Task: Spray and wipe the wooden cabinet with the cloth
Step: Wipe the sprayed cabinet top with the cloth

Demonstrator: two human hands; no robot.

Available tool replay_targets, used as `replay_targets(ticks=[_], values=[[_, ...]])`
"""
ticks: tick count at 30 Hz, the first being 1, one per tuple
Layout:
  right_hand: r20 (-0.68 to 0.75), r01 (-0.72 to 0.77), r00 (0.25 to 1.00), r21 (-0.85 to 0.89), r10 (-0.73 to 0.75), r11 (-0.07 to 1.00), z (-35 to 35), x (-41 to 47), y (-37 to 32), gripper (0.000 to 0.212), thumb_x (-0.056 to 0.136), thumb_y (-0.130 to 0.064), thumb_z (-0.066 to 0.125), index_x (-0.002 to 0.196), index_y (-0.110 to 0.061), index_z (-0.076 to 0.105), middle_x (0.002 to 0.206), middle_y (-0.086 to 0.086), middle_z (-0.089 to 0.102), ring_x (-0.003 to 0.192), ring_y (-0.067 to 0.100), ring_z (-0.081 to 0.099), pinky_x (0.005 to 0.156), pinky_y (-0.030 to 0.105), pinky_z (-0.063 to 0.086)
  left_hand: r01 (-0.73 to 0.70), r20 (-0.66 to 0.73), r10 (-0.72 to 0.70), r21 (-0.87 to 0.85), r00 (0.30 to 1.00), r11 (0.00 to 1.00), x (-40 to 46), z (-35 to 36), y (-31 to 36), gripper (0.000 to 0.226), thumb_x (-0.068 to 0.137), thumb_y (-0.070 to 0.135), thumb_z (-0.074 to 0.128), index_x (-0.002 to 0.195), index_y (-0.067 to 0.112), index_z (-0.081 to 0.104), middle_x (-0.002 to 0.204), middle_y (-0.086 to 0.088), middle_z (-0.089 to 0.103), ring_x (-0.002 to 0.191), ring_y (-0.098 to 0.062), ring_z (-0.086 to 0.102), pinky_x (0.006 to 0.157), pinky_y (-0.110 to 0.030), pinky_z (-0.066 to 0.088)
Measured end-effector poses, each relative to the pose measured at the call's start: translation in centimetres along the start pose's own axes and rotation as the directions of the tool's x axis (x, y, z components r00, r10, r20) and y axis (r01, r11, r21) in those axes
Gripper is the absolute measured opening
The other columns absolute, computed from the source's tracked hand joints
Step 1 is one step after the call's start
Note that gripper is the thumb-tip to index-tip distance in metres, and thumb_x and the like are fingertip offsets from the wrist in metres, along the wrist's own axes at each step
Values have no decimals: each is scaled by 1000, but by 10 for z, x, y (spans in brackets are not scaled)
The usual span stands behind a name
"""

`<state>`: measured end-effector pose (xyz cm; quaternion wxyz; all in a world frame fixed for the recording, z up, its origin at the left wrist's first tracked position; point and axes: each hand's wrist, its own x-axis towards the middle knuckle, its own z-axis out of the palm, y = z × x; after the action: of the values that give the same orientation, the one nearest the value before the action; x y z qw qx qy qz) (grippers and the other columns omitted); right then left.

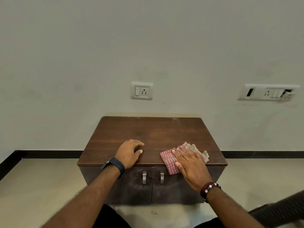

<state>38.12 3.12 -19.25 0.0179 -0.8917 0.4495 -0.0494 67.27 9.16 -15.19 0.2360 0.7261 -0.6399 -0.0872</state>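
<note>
A low dark wooden cabinet [153, 134] stands against the wall, with two doors and two metal handles [144, 177] on its front. A red and white checked cloth [167, 157] lies on the cabinet top near the front right edge, one corner hanging over the door. My right hand [191, 167] lies flat on the cloth, fingers spread, pressing it down. My left hand [130, 153] rests on the bare top at the front left, fingers loosely curled, holding nothing. No spray bottle is in view.
Two white socket plates are on the wall, one above the cabinet [142, 90] and one to the right [268, 92]. Beige floor tiles surround the cabinet. A dark ribbed object [279, 209] sits at the lower right corner. My knees show at the bottom.
</note>
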Motion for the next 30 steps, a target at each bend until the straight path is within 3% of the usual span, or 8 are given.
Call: replay_targets(ticks=[9,13,17,24,30], values=[[-21,-84,996,9,84,996,-3,-13,46,89,85,-71,-23,161,-39,11,169,-10,14,158,17,7,121,39,-8,-53,41,53,-20,998,998,16,25,22,32,97,37,59,127,27,65,138,7,60,135,-14,46,116,-31,29],[-19,-153,988,8,154,988,-3,-20,70,76,93,-66,-11,161,-40,11,169,-11,14,158,16,5,122,39,-8,-73,59,74,-15,995,997,24,35,32,33,96,40,59,127,27,65,138,6,60,137,-15,46,116,-33,29],[-20,-212,977,8,212,977,-5,-22,86,76,93,-66,-8,161,-39,12,170,-10,14,158,18,4,124,40,-7,-102,52,102,-6,993,995,31,42,40,33,96,38,60,126,25,65,137,6,61,134,-15,47,114,-29,29],[10,-336,942,-13,336,942,-4,4,102,75,94,-67,0,162,-36,9,170,-4,14,158,24,6,127,48,11,-140,110,132,63,985,988,47,38,35,36,96,44,57,129,31,62,140,7,58,139,-18,43,117,-36,30],[98,-368,926,22,365,929,-10,41,109,65,104,-62,15,162,-37,5,171,-3,7,158,29,2,127,52,7,-105,132,96,62,987,993,62,34,26,38,96,46,57,131,31,60,141,7,57,140,-19,41,117,-39,30]])
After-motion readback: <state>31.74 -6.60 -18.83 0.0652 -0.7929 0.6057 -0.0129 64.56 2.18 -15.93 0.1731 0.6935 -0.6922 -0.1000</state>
